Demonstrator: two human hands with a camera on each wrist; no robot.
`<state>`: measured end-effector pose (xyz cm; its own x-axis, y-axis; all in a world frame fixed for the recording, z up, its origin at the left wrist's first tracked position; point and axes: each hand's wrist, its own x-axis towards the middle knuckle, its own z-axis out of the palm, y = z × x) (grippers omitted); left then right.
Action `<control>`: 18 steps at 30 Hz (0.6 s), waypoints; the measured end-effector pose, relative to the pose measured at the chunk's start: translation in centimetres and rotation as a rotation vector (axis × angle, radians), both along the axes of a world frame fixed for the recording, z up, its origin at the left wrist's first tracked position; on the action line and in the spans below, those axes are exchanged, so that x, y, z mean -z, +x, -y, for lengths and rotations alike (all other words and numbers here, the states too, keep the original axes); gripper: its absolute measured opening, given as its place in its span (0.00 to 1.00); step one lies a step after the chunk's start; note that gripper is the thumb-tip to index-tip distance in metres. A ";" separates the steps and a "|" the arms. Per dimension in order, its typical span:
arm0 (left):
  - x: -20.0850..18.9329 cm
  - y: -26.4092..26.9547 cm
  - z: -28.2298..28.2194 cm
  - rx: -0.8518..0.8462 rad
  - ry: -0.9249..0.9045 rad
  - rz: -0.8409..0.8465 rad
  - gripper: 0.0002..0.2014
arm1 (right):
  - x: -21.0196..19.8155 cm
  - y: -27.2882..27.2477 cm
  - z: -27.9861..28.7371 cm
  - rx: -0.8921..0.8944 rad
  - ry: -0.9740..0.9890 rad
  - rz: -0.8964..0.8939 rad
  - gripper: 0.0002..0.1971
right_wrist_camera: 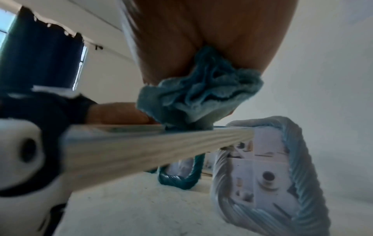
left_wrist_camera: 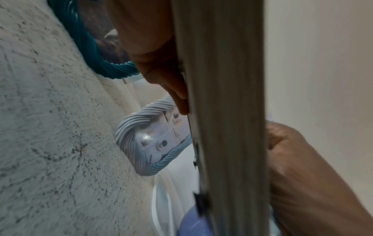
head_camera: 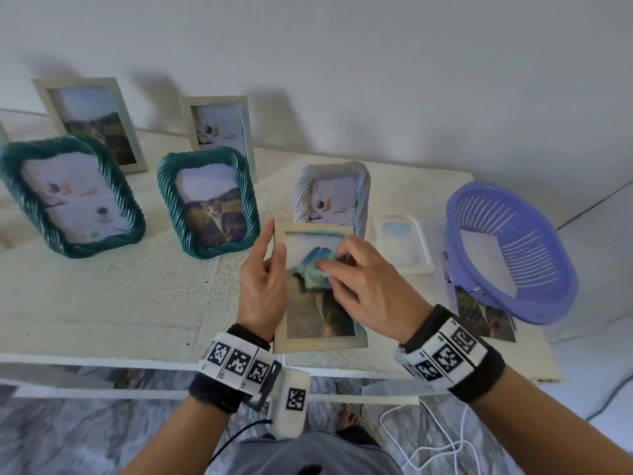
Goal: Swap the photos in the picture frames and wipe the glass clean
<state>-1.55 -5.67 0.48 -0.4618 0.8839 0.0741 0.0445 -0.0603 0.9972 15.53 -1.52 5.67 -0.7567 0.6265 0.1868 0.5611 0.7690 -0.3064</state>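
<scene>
A pale wooden picture frame [head_camera: 320, 343] with a landscape photo is held above the table's front edge. My left hand [head_camera: 265, 269] grips its left side, thumb on the front, fingers behind; the frame's edge [left_wrist_camera: 226, 111] fills the left wrist view. My right hand [head_camera: 356, 272] pinches a bunched blue cloth [head_camera: 317, 269] and presses it on the glass near the upper middle. The right wrist view shows the cloth [right_wrist_camera: 199, 97] bearing down on the frame [right_wrist_camera: 153, 143].
Two dark green rope-edged frames [head_camera: 73, 197] [head_camera: 209, 200] and a light blue one [head_camera: 330, 197] stand on the white table [head_camera: 120, 286]; two pale frames lean behind. A clear tray [head_camera: 402, 243] and a purple basket [head_camera: 513, 248] lying on loose photos [head_camera: 486, 320] are at the right.
</scene>
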 end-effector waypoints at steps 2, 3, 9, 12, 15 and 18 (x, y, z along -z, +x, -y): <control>-0.3 -0.5 0.2 -0.017 -0.027 -0.002 0.23 | 0.0 0.5 1.2 -0.113 -0.064 0.036 0.13; -0.4 -0.7 0.3 -0.030 -0.032 0.015 0.22 | 0.0 0.9 1.8 -0.176 -0.087 0.058 0.13; -1.0 -0.4 0.9 -0.047 -0.037 0.108 0.29 | -1.3 1.7 0.0 -0.216 -0.001 0.114 0.11; -1.0 0.1 1.0 -0.019 -0.039 0.141 0.26 | -2.0 0.5 -1.6 -0.067 0.085 0.075 0.11; -1.3 0.0 0.9 -0.021 -0.032 0.114 0.23 | -1.9 -0.2 -0.8 -0.038 0.047 0.036 0.11; -1.1 -0.9 0.9 -0.019 -0.043 0.102 0.23 | -1.4 0.4 1.7 -0.187 -0.104 0.066 0.12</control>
<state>-2.47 -6.54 1.63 -0.4816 0.8763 -0.0120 -0.0566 -0.0175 0.9982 15.94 -3.20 7.04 -0.8697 0.4879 0.0744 0.4336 0.8274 -0.3569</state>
